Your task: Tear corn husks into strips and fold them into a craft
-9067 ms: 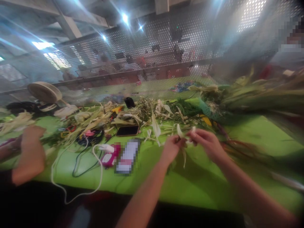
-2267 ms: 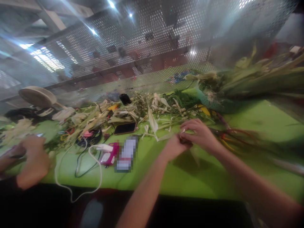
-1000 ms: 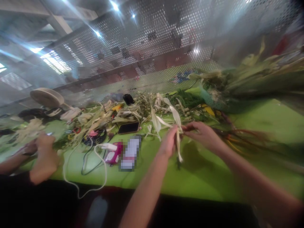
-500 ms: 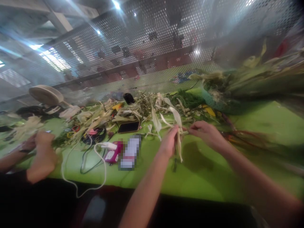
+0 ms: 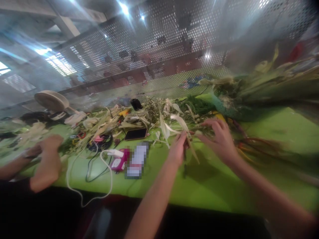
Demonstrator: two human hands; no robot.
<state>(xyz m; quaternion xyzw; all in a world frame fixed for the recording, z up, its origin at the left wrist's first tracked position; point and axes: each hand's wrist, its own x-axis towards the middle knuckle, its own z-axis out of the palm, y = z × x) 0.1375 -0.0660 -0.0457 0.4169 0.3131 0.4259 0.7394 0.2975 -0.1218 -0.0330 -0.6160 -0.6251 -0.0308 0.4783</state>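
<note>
My left hand (image 5: 179, 149) is closed around a pale dried corn husk (image 5: 183, 123), whose ends stick out above and below the fingers. A thin dark piece hangs under that hand, too blurred to name. Just to the right, my right hand (image 5: 221, 142) is raised over the green table (image 5: 211, 196), its fingers apart. Its thumb and fingertips point toward the held husk, with a gap between the two hands. Behind them spreads a heap of loose husks and dried stems (image 5: 152, 114).
Left of my hands lie a dark phone (image 5: 136, 133), a blurred-out screen (image 5: 137, 160) and a pink device (image 5: 120, 161) with a white cable (image 5: 111, 179). A co-worker's hands (image 5: 51, 144) are farther left, near a fan (image 5: 51, 100). A large leafy bundle (image 5: 269, 88) lies at right.
My right hand has opened, its fingers spreading from a pinch beside the husk and lifting slightly to the right. The husk's lower end has swung right. My left hand stays in place.
</note>
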